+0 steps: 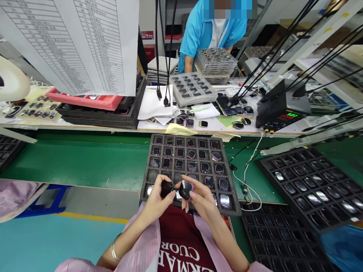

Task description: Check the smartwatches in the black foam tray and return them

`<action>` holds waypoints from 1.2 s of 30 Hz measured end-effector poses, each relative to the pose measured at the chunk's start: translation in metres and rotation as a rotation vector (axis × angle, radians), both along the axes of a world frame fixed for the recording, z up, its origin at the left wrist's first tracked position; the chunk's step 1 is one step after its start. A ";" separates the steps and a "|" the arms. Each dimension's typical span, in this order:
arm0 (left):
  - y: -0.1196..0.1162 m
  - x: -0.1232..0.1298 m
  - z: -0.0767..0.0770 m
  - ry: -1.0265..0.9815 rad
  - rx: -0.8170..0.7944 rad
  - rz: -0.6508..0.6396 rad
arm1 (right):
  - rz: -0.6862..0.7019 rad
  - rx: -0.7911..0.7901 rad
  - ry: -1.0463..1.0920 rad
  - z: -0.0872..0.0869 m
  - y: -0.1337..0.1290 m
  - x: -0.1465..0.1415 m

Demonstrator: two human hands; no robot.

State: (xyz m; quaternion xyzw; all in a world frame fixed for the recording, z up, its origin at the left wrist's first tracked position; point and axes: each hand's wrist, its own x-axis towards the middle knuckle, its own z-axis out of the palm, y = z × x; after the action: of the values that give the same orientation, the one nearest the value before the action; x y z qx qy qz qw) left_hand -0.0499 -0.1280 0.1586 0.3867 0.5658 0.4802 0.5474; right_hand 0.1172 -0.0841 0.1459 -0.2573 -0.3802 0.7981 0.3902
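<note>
Both hands are over the near part of a dark foam tray (pixel 147 162), whose square pockets hold several watch-like devices with purple rims. My left hand (pixel 159 198) has its fingers curled round a dark rounded device (pixel 166 188). Between the thumb and fingers of my right hand (pixel 202 196) is a watch-like device (pixel 185 189) with a glossy dark face and a purplish edge, tilted upward. The two devices are close together; whether they touch cannot be made out. A pocket at the tray's left side shows bare foam.
More filled trays (pixel 314 185) lie at the right, beside a white cable (pixel 251 177). Behind is a white shelf with a power supply (pixel 283 109), clear plastic trays (pixel 193 88) and black foam trays (pixel 99 115). Cables and a printed sheet (pixel 70 45) hang above. A person (pixel 195 34) in blue sits opposite.
</note>
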 end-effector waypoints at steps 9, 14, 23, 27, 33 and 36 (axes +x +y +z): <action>0.000 0.001 -0.004 -0.024 -0.006 -0.034 | -0.011 0.020 0.006 -0.002 0.000 -0.003; 0.001 0.001 -0.003 -0.099 -0.003 -0.040 | -0.022 0.017 -0.006 -0.001 -0.001 -0.004; 0.001 0.000 -0.007 -0.084 0.018 -0.009 | -0.023 0.036 -0.002 -0.001 -0.001 -0.002; 0.001 -0.001 -0.009 -0.065 0.015 0.010 | -0.041 0.032 -0.045 -0.002 -0.001 -0.001; 0.001 -0.001 -0.009 -0.085 0.006 -0.006 | -0.042 0.053 -0.043 -0.002 -0.001 -0.001; 0.002 -0.001 -0.007 -0.068 0.018 0.015 | -0.044 0.064 -0.035 -0.001 -0.001 -0.001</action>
State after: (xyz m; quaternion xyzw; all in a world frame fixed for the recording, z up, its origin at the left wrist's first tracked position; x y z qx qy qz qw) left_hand -0.0504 -0.1259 0.1512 0.3711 0.5453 0.5023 0.5592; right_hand 0.1158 -0.0847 0.1450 -0.2671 -0.4064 0.7722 0.4090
